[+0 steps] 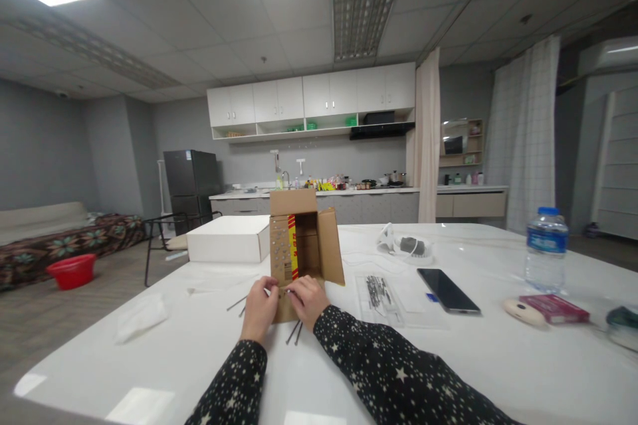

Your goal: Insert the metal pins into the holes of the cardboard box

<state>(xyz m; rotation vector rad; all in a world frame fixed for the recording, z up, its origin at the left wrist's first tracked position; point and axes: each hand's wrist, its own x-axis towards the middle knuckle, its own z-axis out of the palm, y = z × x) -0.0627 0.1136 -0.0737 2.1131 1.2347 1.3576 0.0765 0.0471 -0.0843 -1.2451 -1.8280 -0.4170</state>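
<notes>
Working at the lower front of an open cardboard box (308,246), the left hand (260,309) and the right hand (306,299) meet with fingertips almost together. Each hand is narrow, thumb drawn close to the fingers; I cannot tell whether either one pinches the cardboard or some small piece, since the fingers hide it.

The work looks partly done, as I judge it. The flaps are spread, and small marks or studs dot the left panel (280,246), too fine to tell apart. Left over, it seems, are the thin dark rods (294,333) lying loose on the table (199,372), some to the left of the box and some just in front of it, and the small metal pieces (379,292) in a clear case (396,312) to the right.

The box stands upright near the middle of the table, its opening facing the person. It is plain brown, with a yellow and red strip (292,239) running down the left panel. The top flap (293,202) points up, the right flap (330,246) swings outward, and the bottom flap (285,312) reaches toward the person, partly covered by the hands
</notes>
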